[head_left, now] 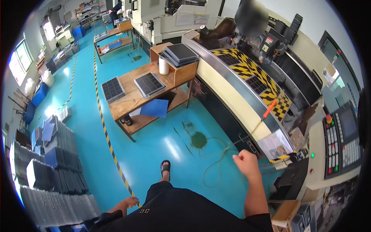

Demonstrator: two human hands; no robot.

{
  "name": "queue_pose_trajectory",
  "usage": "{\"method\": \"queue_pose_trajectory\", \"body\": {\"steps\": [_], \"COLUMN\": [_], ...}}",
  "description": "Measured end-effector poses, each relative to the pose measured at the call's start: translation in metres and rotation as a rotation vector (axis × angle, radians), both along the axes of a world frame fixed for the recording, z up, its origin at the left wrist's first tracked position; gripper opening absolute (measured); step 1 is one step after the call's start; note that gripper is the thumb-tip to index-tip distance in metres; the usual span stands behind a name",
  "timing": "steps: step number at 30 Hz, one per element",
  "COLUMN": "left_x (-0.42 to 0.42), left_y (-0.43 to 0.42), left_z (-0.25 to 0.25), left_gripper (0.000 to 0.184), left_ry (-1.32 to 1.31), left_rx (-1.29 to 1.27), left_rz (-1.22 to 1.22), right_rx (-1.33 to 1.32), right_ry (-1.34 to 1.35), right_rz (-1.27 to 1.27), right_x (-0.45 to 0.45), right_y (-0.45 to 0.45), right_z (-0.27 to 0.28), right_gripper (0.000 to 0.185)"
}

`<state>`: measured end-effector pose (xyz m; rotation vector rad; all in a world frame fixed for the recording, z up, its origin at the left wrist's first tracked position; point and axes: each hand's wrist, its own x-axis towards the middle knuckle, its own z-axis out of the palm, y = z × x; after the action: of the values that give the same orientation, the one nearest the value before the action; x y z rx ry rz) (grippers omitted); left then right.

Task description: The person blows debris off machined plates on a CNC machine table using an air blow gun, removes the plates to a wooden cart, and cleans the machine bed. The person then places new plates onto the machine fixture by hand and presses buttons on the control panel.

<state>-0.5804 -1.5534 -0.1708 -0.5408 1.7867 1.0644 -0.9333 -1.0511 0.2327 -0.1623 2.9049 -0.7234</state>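
Note:
My right hand [246, 164] is raised in front of the machine's lower side, its fingers curled in and nothing visible in them. Behind it lies a thin hose [216, 164], looped on the floor, apart from the hand. An air gun with an orange handle [270, 109] rests at the machine's edge, above and to the right of that hand. My left hand [130, 202] hangs low beside my black shirt, with loose fingers and nothing seen in it. A wooden workbench [133, 83] ahead carries two dark gridded panels [150, 84], a white roll [164, 66] and stacked dark plates [181, 53].
The machine bed [247, 67] has yellow-black striped surfaces, with a control panel [342, 141] at right. Tall stacks of grey sheets [58, 205] line the left. A green stain [198, 140] marks the blue floor. A person [114, 13] stands at a far bench.

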Motion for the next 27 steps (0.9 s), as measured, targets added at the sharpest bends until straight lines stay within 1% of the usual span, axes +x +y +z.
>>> {"method": "queue_pose_trajectory", "body": {"steps": [1,2,3,5,6,8,10,12,15,16,17,18,19,21,23,25,27], "left_x": [-0.051,-0.111,-0.142,-0.231,-0.283,-0.375,-0.461,-0.536,-0.634,-0.658,-0.682,-0.708,-0.742,-0.805,-0.861,-0.923,-0.982], "left_y": [-0.017,-0.023,-0.052,-0.08,-0.085,-0.102,-0.109,-0.095,-0.082,-0.07,-0.053,-0.042,-0.037,-0.029,-0.003,0.009,0.009], "left_z": [0.014,0.063,0.037,0.049,0.078,0.097,0.129,0.174,0.173,0.187,0.209,0.226,0.236,0.251,0.276,0.285,0.283], "left_gripper": [0.033,0.035,0.04,0.042,0.042,0.04,0.038,0.039,0.038,0.037,0.037,0.036,0.035,0.032,0.025,0.021,0.022], "left_ry": [-0.023,-0.052,0.147,0.352,0.421,0.508,0.677,0.643,0.632,0.598,0.566,0.534,0.556,0.569,0.594,0.545,0.499], "left_rx": [-0.115,-0.228,-0.241,-0.321,-0.299,-0.219,-0.254,-0.152,0.117,0.181,0.243,0.308,0.333,0.387,0.466,0.556,0.619], "left_rz": [-0.013,-0.027,-0.09,-0.002,0.042,0.152,0.043,0.233,0.395,0.477,0.553,0.625,0.544,0.387,0.62,0.736,0.799], "right_rx": [0.003,0.007,0.012,0.293,0.301,0.325,0.452,0.648,0.373,0.11,-0.159,-0.427,-0.685,-0.473,0.179,0.215,0.098], "right_ry": [-0.015,-0.035,-0.054,0.154,0.187,0.2,0.192,0.226,0.26,0.443,0.401,0.355,0.308,0.108,0.045,-0.064,-0.266], "right_rz": [-0.045,-0.089,-0.132,-0.25,-0.369,-0.566,-0.647,-0.649,-0.633,-0.626,-0.662,-0.697,-0.721,-0.48,-0.082,0.043,0.193], "right_x": [-0.032,-0.062,-0.093,-0.161,-0.194,-0.24,-0.273,-0.309,-0.361,-0.377,-0.399,-0.423,-0.447,-0.474,-0.487,-0.488,-0.493], "right_y": [0.003,0.012,0.027,0.082,0.112,0.146,0.163,0.181,0.212,0.209,0.186,0.153,0.122,0.048,-0.019,-0.076,-0.093], "right_z": [-0.008,-0.014,-0.019,-0.046,-0.055,-0.064,-0.074,-0.099,-0.121,-0.124,-0.105,-0.069,-0.029,0.05,0.092,0.109,0.089], "right_gripper": [0.041,0.052,0.063,0.089,0.087,0.086,0.081,0.075,0.06,0.043,0.039,0.036,0.033,0.032,0.037,0.043,0.045]}}
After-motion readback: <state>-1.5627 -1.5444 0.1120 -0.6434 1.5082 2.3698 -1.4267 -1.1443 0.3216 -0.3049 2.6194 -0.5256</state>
